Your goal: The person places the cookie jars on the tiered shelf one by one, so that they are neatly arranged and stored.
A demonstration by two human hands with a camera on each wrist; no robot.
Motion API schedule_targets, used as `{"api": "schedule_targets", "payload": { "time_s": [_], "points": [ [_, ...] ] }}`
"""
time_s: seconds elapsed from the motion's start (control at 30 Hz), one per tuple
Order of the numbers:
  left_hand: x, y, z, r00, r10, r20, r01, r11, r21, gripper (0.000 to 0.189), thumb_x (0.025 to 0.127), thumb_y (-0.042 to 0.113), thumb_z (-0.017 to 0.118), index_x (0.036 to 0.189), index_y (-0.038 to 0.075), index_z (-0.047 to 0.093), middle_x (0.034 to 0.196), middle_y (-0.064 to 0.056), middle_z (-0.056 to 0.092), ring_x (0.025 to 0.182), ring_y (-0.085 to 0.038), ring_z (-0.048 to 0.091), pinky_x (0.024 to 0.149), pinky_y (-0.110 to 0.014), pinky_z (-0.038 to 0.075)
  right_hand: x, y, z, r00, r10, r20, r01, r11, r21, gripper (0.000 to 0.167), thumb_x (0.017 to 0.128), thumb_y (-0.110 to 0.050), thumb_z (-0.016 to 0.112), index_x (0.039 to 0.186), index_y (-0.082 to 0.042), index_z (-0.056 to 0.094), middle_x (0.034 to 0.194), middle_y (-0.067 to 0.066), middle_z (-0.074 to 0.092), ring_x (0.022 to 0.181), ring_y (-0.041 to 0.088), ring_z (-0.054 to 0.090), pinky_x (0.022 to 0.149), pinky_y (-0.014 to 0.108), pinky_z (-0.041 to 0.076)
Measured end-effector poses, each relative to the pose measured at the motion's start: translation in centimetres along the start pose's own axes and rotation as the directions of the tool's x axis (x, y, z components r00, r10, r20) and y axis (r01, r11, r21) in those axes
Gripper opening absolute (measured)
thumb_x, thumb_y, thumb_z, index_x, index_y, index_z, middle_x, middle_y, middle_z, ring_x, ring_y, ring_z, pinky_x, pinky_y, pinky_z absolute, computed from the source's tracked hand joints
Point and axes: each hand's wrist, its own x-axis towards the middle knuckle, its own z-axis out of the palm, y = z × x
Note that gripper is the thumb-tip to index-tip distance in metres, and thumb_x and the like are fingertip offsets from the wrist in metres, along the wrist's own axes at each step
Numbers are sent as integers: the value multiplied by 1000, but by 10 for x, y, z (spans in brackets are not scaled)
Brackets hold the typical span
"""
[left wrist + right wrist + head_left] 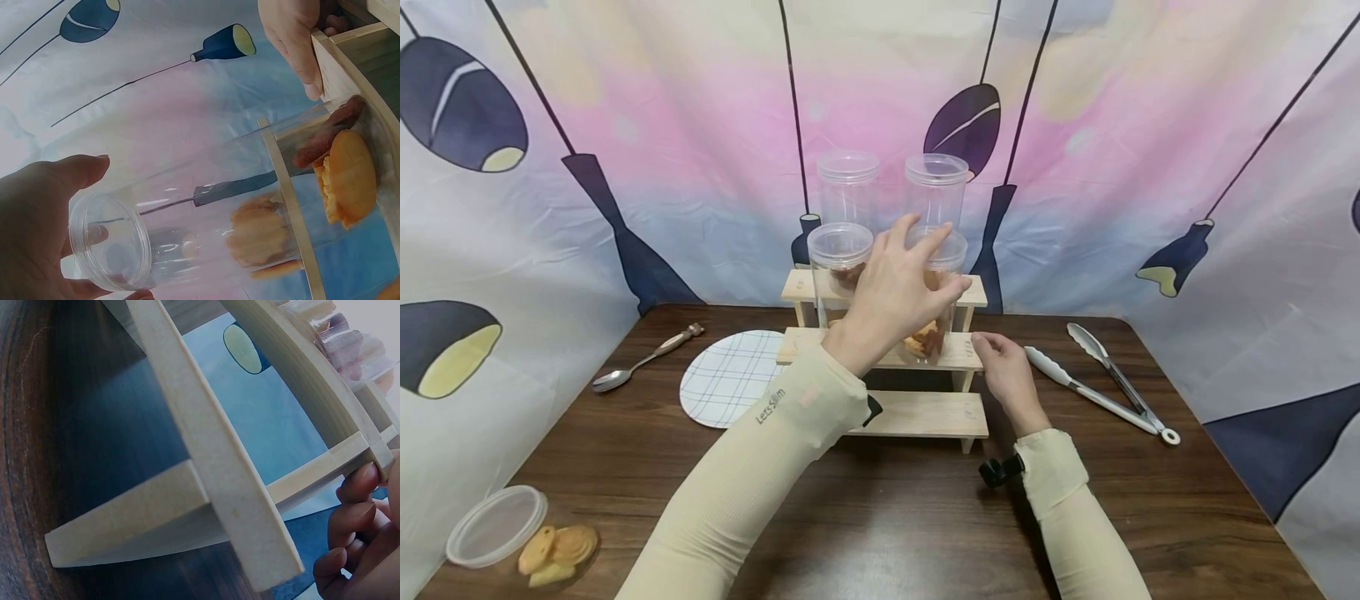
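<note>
A three-step wooden rack (917, 414) stands on the table with clear lidded jars on its upper two steps. My left hand (891, 296) is spread around the lid of the front right jar (951, 254). In the left wrist view the thumb stands off that lid (112, 240), while other fingers lie behind and below it. Yellow baked pieces (350, 178) and a reddish-brown piece show low in the jar. My right hand (1006, 375) pinches the right end of the middle step; in the right wrist view its fingertips (359, 481) press the wood.
Another jar (838, 250) sits left of it, with two jars (848, 187) behind. A round checked mat (730, 379) and a spoon (647, 358) lie left, tongs (1105, 387) right. Near the front left are a clear lid (497, 527) and baked pieces (568, 546).
</note>
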Motion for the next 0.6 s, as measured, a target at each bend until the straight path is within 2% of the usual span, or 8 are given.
{"api": "schedule_targets", "payload": {
  "time_s": [0.17,0.33,0.47,0.6],
  "points": [
    [-1,0,-2,1000,16,0,-16,1000,7,67,88,51,71,147,24,52,156,-15,35,134,-36,43,106,-48,43,1,2,1,1000,1,-4,-1,1000,8,54,103,-47,47,140,-9,57,123,15,65,93,25,62,79,34,50],
    [-6,1,-8,997,69,-18,-68,998,8,66,87,48,72,146,24,53,156,-15,34,137,-35,39,109,-48,40,1,2,2,1000,6,-8,-6,1000,0,54,103,-48,47,140,-9,57,122,15,65,92,25,62,80,36,51],
    [-16,2,-18,990,135,-32,-134,991,21,64,88,44,73,145,23,54,157,-17,33,138,-35,38,110,-49,39,1,2,1,1000,6,-9,-6,1000,4,54,103,-47,48,140,-8,57,119,16,65,90,25,62,81,39,51],
    [-34,-1,-36,971,232,-58,-231,973,27,63,87,40,75,143,20,56,156,-17,35,138,-35,39,109,-53,40,1,2,0,1000,5,-9,-5,1000,-5,52,104,-45,48,140,-8,56,119,16,65,91,25,62,78,35,50]
  ]
}}
